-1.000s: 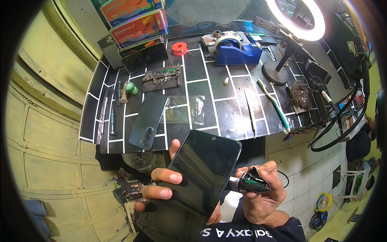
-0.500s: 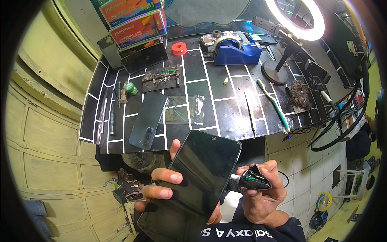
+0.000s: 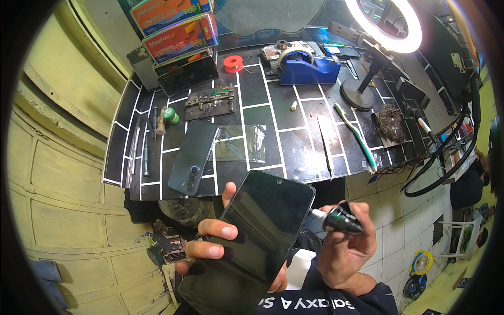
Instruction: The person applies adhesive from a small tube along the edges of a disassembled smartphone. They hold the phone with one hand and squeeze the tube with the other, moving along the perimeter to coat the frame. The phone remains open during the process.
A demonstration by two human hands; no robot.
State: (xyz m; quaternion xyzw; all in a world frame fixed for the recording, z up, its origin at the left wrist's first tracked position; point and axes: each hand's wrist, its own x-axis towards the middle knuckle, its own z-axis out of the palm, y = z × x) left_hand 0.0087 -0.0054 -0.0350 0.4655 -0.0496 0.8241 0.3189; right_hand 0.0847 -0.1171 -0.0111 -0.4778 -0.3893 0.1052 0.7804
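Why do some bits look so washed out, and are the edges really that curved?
Head view: the ring light is burnt out to plain white; head view: the tabletop has pale glare toward its middle, and the held phone shows faint streaky reflections; head view: the wide fisheye lens bows straight edges, with black corners.

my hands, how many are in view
2: your left hand grips the dark screen, and your right hand holds a black item right of it. Neither is missing, though the left palm is hidden behind the screen.
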